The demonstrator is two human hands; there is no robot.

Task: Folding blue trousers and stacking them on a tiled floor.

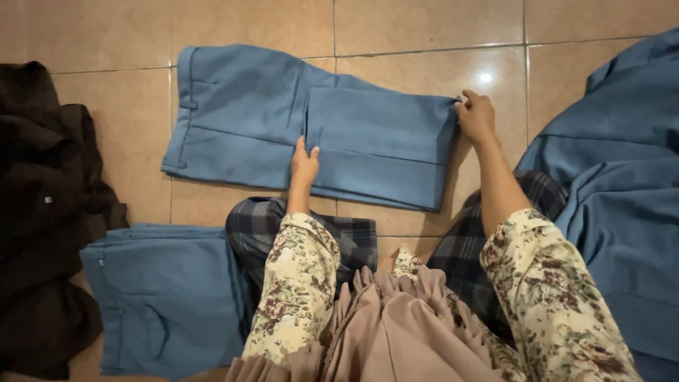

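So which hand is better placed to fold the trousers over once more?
Probably the right hand: it already grips the folded edge of the blue trousers at the far right end. The left hand lies flat on the middle, pressing them down.

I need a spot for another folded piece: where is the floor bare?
Bare tile runs along the top, beyond the blue trousers under the left hand and right hand. A smaller patch lies between those trousers and the dark clothes. The folded blue stack and blue pile crowd the sides.
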